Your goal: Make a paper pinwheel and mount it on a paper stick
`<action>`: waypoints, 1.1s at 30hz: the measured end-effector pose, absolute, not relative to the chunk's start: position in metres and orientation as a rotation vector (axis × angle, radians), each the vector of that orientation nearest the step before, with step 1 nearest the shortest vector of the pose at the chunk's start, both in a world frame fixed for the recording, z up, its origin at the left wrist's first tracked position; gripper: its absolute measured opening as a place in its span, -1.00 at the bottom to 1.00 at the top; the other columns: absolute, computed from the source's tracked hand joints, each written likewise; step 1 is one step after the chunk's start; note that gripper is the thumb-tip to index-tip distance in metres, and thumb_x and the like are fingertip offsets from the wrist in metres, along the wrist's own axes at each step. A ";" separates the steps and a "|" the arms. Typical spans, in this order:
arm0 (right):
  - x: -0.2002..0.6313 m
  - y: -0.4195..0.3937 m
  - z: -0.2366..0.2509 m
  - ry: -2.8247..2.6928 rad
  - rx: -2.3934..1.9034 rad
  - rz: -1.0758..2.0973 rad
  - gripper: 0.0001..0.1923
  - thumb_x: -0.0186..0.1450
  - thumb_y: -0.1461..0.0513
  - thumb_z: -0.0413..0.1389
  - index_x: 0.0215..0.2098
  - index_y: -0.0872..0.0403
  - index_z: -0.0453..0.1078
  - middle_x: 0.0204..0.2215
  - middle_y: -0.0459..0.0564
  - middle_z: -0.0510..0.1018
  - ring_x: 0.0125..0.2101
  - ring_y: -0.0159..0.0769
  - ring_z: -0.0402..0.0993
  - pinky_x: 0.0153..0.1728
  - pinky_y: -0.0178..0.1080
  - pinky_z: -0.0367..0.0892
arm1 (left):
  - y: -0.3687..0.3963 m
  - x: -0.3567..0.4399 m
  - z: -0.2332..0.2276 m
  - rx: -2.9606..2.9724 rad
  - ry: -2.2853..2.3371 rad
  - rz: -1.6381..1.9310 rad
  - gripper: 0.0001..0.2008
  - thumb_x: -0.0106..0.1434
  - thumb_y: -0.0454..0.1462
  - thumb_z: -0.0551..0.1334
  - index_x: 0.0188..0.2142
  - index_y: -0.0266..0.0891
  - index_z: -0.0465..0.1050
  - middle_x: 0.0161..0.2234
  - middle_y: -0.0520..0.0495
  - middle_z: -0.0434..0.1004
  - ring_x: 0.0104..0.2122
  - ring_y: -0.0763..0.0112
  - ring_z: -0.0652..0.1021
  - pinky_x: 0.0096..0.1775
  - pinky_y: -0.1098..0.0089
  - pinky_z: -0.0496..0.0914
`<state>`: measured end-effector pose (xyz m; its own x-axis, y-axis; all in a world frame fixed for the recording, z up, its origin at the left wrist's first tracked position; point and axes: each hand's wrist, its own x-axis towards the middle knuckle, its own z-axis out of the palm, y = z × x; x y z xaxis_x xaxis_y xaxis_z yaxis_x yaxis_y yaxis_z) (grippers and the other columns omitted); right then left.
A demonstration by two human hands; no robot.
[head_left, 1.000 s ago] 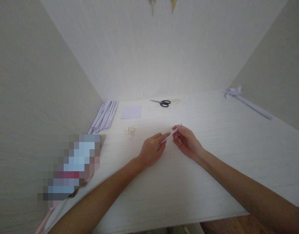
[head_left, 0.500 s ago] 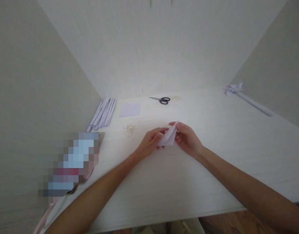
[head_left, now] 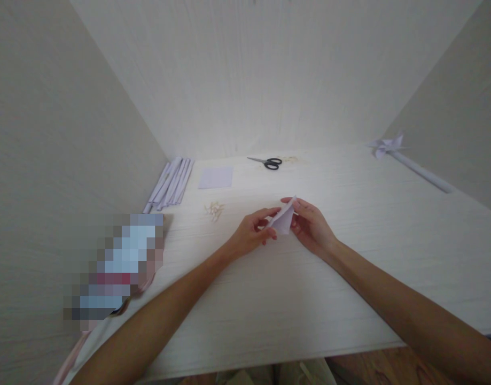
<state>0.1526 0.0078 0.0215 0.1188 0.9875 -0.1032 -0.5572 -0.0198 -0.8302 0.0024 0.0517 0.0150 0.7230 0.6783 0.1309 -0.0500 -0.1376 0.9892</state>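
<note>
Folded paper [head_left: 283,220] pinched between left hand [head_left: 251,235] and right hand [head_left: 311,227], just above table [head_left: 349,278].

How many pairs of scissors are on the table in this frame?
1. The black-handled scissors lie at the far edge of the table, near the back wall, right of the flat paper square. None seem hidden.

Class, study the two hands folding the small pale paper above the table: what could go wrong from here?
1. The folded paper is pinched only at its edges by the left hand and right hand, off the table; a crease made in the air may come out crooked.
2. A forearm could sweep the small clips lying loose nearby.
</note>
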 end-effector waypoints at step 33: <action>0.148 0.006 0.016 -0.666 -1.081 1.289 -0.88 -0.03 0.21 0.20 -0.52 0.11 0.44 -0.60 -0.07 0.53 -0.60 -0.37 0.41 -0.51 -0.28 0.31 | 0.054 0.004 0.015 1.249 0.777 0.814 -0.62 -0.17 -0.25 0.30 -0.31 -0.35 0.36 -0.36 -0.12 0.50 -0.41 0.37 0.48 -0.34 0.34 0.36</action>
<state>0.1476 0.0061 0.0164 0.2054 0.9640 -0.1686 -0.4204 -0.0687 -0.9047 0.0043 0.0540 0.0149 0.5028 0.8623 -0.0604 -0.1001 0.1274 0.9868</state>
